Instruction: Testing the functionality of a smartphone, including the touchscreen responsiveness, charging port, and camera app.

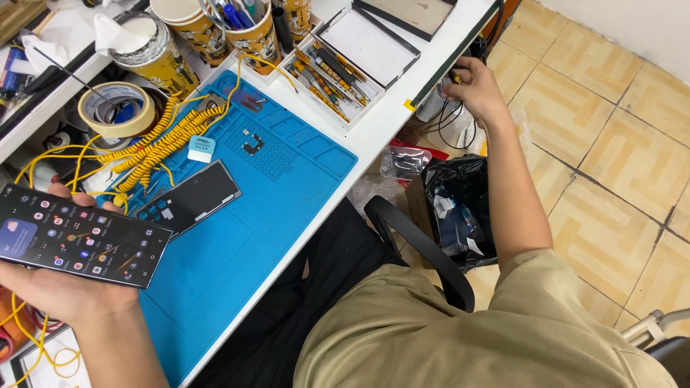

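My left hand (pixel 61 291) holds a black smartphone (pixel 79 236) with its screen lit, showing rows of small icons, above the left part of a blue work mat (pixel 237 230). My right hand (pixel 476 88) reaches past the desk's right edge, fingers curled at dark cables (pixel 451 118) hanging there; what it grips is hard to tell. On the mat lie a dark phone back panel (pixel 192 196), a small black part (pixel 251 144) and a light blue pad (pixel 201 148).
A coiled yellow cable (pixel 162 140) runs across the mat's top left. A tape roll (pixel 116 108), yellow cups of tools (pixel 251 32) and an open screwdriver case (pixel 345 61) stand behind. A black bin bag (pixel 460 208) and chair armrest (pixel 417 248) sit below the desk.
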